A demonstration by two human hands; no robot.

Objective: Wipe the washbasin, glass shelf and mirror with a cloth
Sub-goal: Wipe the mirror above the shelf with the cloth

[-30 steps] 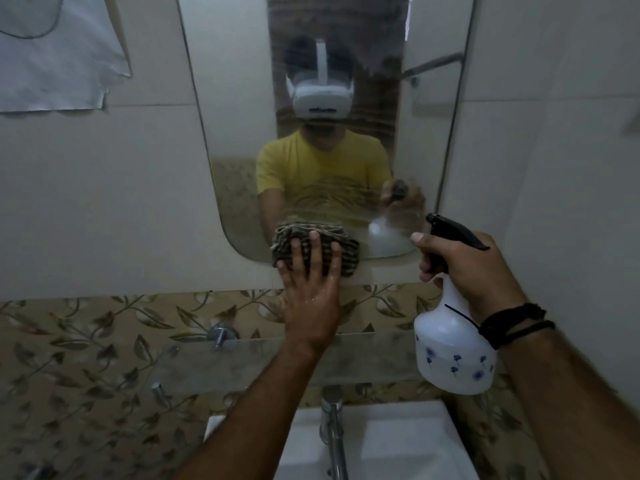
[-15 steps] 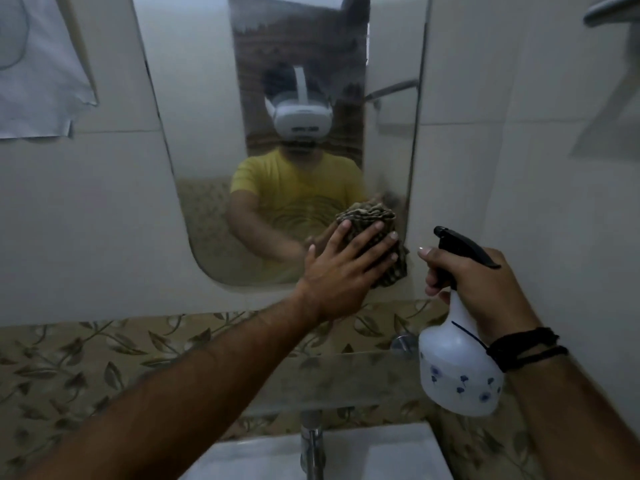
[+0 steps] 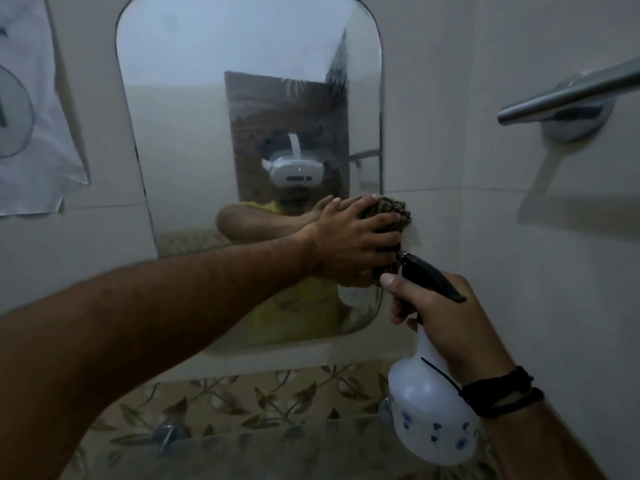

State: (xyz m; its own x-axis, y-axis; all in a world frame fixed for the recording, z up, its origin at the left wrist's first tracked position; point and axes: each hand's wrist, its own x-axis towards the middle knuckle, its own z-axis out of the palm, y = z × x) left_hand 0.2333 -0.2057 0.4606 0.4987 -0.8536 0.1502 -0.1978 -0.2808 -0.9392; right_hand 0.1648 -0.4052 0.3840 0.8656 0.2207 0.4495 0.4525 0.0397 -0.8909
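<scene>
The wall mirror (image 3: 207, 98) has rounded corners and looks misted, with streaks near its right side. My left hand (image 3: 349, 240) lies flat on a striped brown cloth (image 3: 391, 213), pressing it against the mirror's right edge at mid height. My right hand (image 3: 446, 317) grips the neck of a white spray bottle (image 3: 429, 410) with a black trigger and blue flower print, just below the cloth. The glass shelf (image 3: 277, 445) runs along the bottom of the view. The washbasin is out of sight.
A metal towel bar (image 3: 568, 95) juts from the right wall at upper right. A sheet of paper (image 3: 31, 116) hangs on the left wall. Leaf-patterned tiles (image 3: 242, 400) run under the mirror. Metal shelf brackets (image 3: 166, 431) hold the glass.
My left hand slid the cloth from the mirror's bottom edge rightward and up to its right edge. The view tilted upward, so the basin and tap dropped out of sight.
</scene>
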